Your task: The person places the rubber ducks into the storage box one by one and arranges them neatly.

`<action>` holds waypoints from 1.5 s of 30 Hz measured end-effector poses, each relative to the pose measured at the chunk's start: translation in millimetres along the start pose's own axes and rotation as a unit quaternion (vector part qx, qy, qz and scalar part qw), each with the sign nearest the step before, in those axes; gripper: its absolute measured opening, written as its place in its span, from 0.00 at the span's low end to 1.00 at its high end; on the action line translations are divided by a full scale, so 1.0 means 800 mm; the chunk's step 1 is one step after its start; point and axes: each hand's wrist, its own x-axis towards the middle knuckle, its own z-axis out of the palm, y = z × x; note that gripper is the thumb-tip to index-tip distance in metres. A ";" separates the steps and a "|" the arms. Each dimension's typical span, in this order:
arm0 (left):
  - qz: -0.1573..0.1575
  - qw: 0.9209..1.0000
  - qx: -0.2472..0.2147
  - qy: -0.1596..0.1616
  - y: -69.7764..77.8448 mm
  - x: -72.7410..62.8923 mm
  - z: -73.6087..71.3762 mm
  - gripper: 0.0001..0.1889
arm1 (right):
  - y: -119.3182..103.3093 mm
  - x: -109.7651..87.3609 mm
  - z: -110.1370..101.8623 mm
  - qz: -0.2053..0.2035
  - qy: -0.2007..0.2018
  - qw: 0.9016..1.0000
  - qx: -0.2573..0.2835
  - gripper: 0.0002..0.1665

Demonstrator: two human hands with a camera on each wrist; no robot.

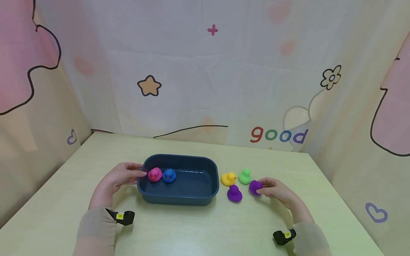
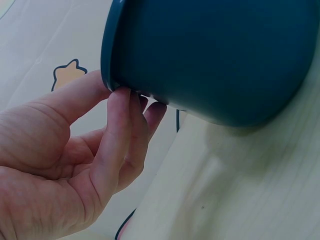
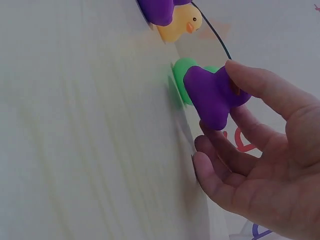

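Note:
A dark blue rectangular basin [image 1: 195, 183] stands on the table, with a pink rubber duck [image 1: 155, 175] and a blue rubber duck [image 1: 169, 176] side by side at its left end. My left hand [image 1: 123, 176] grips the basin's left rim; in the left wrist view the thumb lies on the rim and the fingers curl beneath it. Right of the basin, my right hand [image 1: 278, 190] pinches a purple rubber duck [image 3: 210, 97] between thumb and fingers. Near it are a green duck [image 1: 245, 176], a yellow duck [image 1: 228, 179] and another purple duck [image 1: 235, 194].
The pale wooden table [image 1: 179, 231] is enclosed by a printed cloth [image 1: 192, 89] at the back and both sides. Black wrist cameras sit on the left wrist [image 1: 125, 217] and the right wrist [image 1: 283, 237].

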 end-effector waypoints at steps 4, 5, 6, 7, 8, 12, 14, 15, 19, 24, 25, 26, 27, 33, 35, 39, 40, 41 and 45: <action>0.004 1.000 0.002 -0.003 -0.002 0.002 0.000 0.33 | -0.001 -0.002 0.003 0.004 0.015 1.000 0.012 0.27; 0.005 1.000 0.003 -0.004 -0.002 0.002 0.000 0.34 | -0.001 -0.003 0.004 0.006 0.021 1.000 0.017 0.27; 0.006 1.000 0.004 -0.005 -0.002 0.002 0.000 0.34 | -0.002 -0.003 0.005 0.012 0.029 0.999 0.024 0.27; 0.006 1.000 0.004 -0.006 -0.002 0.002 0.000 0.34 | -0.003 -0.004 0.007 0.017 0.035 0.999 0.030 0.28; 0.004 1.000 0.003 -0.006 -0.002 0.002 0.000 0.34 | -0.003 -0.004 0.008 0.023 0.043 0.998 0.038 0.28; 0.002 1.000 0.003 -0.007 -0.004 0.004 0.000 0.35 | -0.007 -0.007 0.012 0.036 0.063 0.996 0.055 0.31; 0.002 1.000 0.005 -0.007 -0.005 0.005 0.000 0.35 | -0.009 -0.009 0.015 0.038 0.068 0.995 0.058 0.31; 0.002 1.000 0.006 -0.008 -0.005 0.006 -0.001 0.35 | -0.009 -0.009 0.016 0.038 0.069 0.995 0.059 0.31; 0.004 1.000 0.006 -0.008 -0.007 0.005 -0.002 0.36 | -0.012 -0.008 0.023 0.041 0.071 0.995 0.064 0.30; 0.005 1.000 0.004 -0.011 -0.007 0.004 -0.002 0.36 | -0.011 -0.008 0.028 0.045 0.080 0.994 0.058 0.29; 0.005 1.000 0.005 -0.011 -0.007 0.005 -0.002 0.35 | -0.011 -0.008 0.028 0.045 0.083 0.994 0.057 0.29; 0.004 1.000 0.005 -0.010 -0.007 0.005 -0.002 0.35 | -0.011 -0.008 0.029 0.045 0.085 0.994 0.053 0.30; 0.004 1.000 0.005 -0.010 -0.007 0.005 -0.001 0.35 | -0.011 -0.008 0.029 0.044 0.088 0.994 0.051 0.30; 0.008 1.000 0.002 -0.013 -0.004 0.005 -0.001 0.35 | -0.011 -0.009 0.028 0.040 0.095 0.993 0.061 0.32; 0.007 1.000 0.002 -0.012 -0.004 0.005 -0.001 0.35 | -0.011 -0.010 0.027 0.038 0.096 0.992 0.066 0.33; 0.004 1.000 0.001 -0.011 -0.004 0.006 -0.001 0.35 | -0.011 -0.009 0.026 0.040 0.096 0.992 0.067 0.33; 0.002 1.000 0.001 -0.009 -0.004 0.007 -0.001 0.35 | -0.011 -0.009 0.026 0.041 0.096 0.992 0.071 0.34; 0.001 1.000 0.000 -0.008 -0.003 0.007 -0.002 0.35 | -0.011 -0.009 0.026 0.039 0.093 0.992 0.072 0.34; 0.002 1.000 0.000 -0.008 -0.003 0.006 -0.002 0.35 | -0.011 -0.009 0.026 0.036 0.090 0.990 0.103 0.35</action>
